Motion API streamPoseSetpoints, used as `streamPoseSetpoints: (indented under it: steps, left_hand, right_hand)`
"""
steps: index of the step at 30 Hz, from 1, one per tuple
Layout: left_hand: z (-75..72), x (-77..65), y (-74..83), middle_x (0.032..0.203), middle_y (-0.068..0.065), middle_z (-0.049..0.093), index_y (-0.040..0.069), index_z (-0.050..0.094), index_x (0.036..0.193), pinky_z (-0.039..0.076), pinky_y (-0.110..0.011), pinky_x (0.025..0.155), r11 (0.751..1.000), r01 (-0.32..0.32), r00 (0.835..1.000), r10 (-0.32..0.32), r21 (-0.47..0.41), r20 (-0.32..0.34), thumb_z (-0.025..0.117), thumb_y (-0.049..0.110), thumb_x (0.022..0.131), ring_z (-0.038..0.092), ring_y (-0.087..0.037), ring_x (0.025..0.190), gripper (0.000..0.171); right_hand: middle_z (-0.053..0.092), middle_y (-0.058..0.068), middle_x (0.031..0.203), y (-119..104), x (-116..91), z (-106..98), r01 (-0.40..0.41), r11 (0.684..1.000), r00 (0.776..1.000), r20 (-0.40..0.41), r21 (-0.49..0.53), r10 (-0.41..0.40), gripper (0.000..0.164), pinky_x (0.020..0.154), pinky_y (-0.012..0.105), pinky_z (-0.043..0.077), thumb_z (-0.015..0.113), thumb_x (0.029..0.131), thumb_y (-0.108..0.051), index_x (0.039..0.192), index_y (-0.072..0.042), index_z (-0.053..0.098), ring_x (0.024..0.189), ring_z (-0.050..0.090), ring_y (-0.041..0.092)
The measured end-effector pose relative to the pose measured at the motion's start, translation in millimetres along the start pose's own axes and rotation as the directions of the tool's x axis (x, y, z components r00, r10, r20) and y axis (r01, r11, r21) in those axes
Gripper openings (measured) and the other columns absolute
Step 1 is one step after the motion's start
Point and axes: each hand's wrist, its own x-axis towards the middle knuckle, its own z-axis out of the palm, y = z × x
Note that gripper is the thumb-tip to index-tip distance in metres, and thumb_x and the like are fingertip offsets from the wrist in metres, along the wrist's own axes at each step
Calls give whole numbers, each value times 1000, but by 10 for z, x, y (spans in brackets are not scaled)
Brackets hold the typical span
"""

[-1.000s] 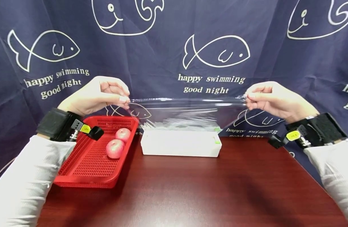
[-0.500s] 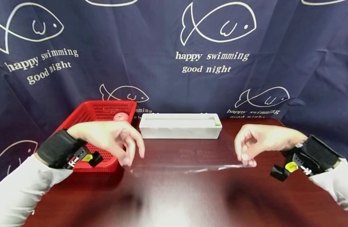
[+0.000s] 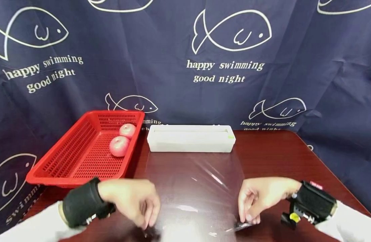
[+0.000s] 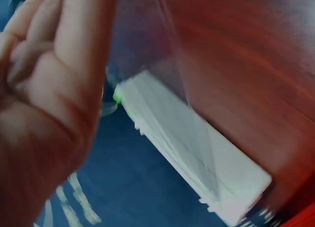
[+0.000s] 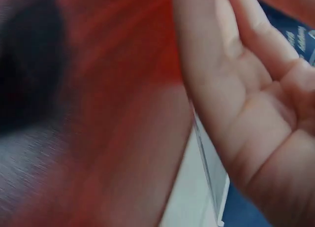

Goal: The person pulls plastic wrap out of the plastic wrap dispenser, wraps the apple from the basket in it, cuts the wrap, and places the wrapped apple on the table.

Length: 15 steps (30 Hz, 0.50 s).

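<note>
A clear sheet of plastic wrap (image 3: 200, 188) stretches from the white dispenser box (image 3: 191, 143) toward the front of the table, showing mostly by its glints. My left hand (image 3: 137, 201) pinches its near left corner between thumb and fingers, blurred in the head view. At the near right corner, my right hand (image 3: 259, 198) pinches a bunched bit of the film, low over the table. In the left wrist view the film (image 4: 147, 35) passes beside the palm, with the box (image 4: 197, 143) beyond it. The right wrist view shows my palm (image 5: 261, 118) and part of the box (image 5: 189, 187).
To the left stands a red perforated basket (image 3: 79, 181) with two apples, a nearer apple (image 3: 119, 146) and a farther apple (image 3: 127, 130). The dark red tabletop (image 3: 264, 151) ends at a navy curtain (image 3: 173, 43) with fish drawings behind.
Both hands have come down and toward the front edge, drawing the plastic wrap from a raised span behind to low over the table. The box and basket stay put; the head view has tilted downward.
</note>
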Motion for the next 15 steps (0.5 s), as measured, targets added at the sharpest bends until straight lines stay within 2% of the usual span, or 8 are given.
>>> streamPoseSetpoints:
  steps: [2, 4, 6, 8, 11, 13, 15]
  left_hand:
    - [220, 51, -54, 66, 6, 71, 13, 71, 75, 48, -7, 56, 987, 11, 999, -4, 162, -41, 69, -3, 67, 49, 20, 57, 17]
    - [389, 87, -136, 59, 13, 67, 17, 70, 69, 41, -3, 51, 958, 30, 995, -2, 285, -96, 69, -3, 63, 41, 22, 53, 20]
    - [508, 112, -228, 56, 14, 64, 17, 69, 65, 37, -2, 49, 949, 55, 990, -12, 309, -140, 69, -3, 62, 37, 19, 52, 20]
    - [596, 125, -320, 54, 14, 61, 17, 68, 64, 36, -3, 49, 951, 68, 985, -17, 300, -172, 69, -3, 63, 36, 19, 52, 20]
    - [695, 141, -438, 53, 14, 55, 16, 68, 64, 34, -2, 48, 954, 37, 978, 26, 296, -205, 70, -1, 66, 32, 19, 52, 18]
    - [752, 151, -495, 52, 15, 52, 17, 68, 63, 32, -1, 46, 945, 5, 972, 72, 326, -222, 69, 1, 67, 28, 21, 52, 16]
    - [790, 164, -534, 51, 14, 51, 18, 68, 62, 30, -1, 44, 940, -12, 966, 100, 341, -240, 69, 4, 69, 25, 21, 51, 15]
  right_hand:
    - [63, 38, 82, 150, 78, 104, 84, 994, 996, -19, -68, -86, 18, 65, 32, 60, 59, 88, 1, 99, 12, 67, 70, 62, -1]
    - [66, 32, 78, 277, 138, 185, 157, 975, 985, -51, -159, -167, 16, 62, 29, 59, 58, 85, 4, 96, 9, 68, 70, 60, -6]
    - [70, 24, 77, 372, 181, 253, 199, 936, 969, -85, -291, -233, 14, 60, 21, 57, 59, 83, 5, 92, 4, 71, 72, 55, -12]
    - [72, 14, 75, 441, 207, 310, 220, 868, 949, -109, -446, -297, 15, 60, 11, 53, 62, 81, 4, 89, -2, 73, 72, 53, -16]
    - [73, 3, 73, 496, 218, 385, 198, 767, 924, -146, -610, -354, 16, 59, 4, 48, 65, 79, 2, 84, -10, 74, 72, 52, -17]
    - [72, -2, 73, 513, 212, 428, 164, 732, 915, -176, -661, -363, 16, 60, 2, 46, 67, 78, 1, 82, -13, 74, 72, 54, -16]
    - [70, -4, 73, 522, 203, 459, 127, 713, 910, -206, -690, -361, 18, 60, 1, 44, 68, 76, 2, 81, -15, 73, 72, 53, -16]
